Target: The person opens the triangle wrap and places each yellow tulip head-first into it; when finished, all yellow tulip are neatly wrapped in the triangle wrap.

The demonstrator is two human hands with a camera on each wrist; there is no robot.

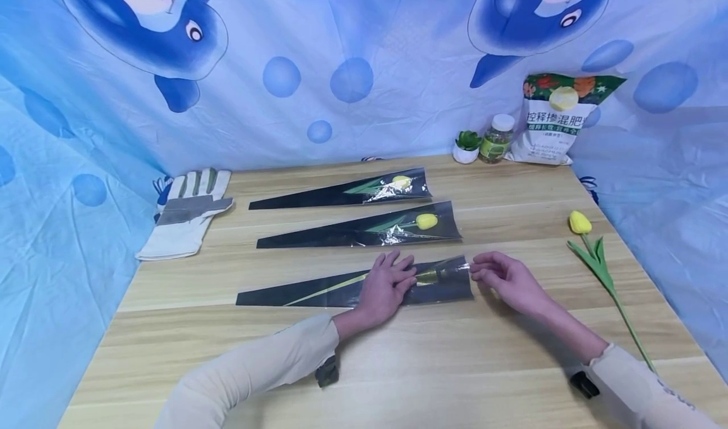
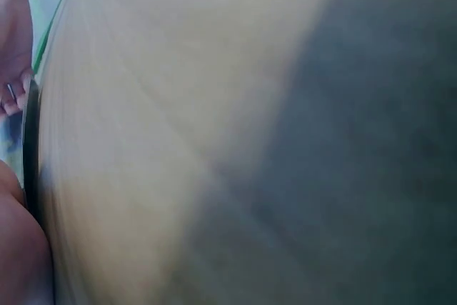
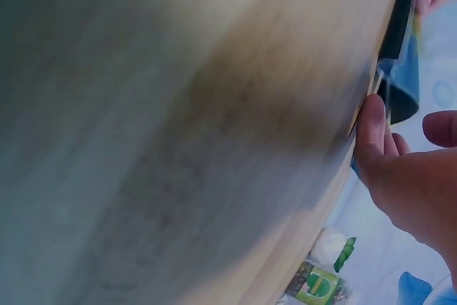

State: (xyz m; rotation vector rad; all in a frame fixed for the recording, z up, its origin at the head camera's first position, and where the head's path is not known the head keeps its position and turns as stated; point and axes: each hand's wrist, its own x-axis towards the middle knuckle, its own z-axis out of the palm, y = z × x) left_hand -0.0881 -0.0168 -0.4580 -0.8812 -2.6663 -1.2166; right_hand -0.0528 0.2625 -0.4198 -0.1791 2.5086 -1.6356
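My left hand [image 1: 385, 290] lies with fingers spread on the nearest black flower sleeve [image 1: 335, 295], a long tapered wrapper with a clear front. A thin yellow-green line runs along this sleeve, and a dull yellowish patch shows near its wide end. At that wide right end is my right hand [image 1: 509, 280], its fingertips at the sleeve's edge. The right wrist view shows the right thumb standing apart from the fingers [image 3: 371, 130]. Behind lie two more sleeves, each with a yellow tulip inside: the middle tulip [image 1: 426, 221] and the far tulip [image 1: 401, 182].
A loose yellow tulip [image 1: 580, 222] with a long green stem lies on the right. White-and-grey work gloves [image 1: 188, 211] are at the back left. At the back right stand a small potted succulent [image 1: 467, 148], a white-lidded jar [image 1: 497, 139] and a fertilizer bag [image 1: 552, 122].
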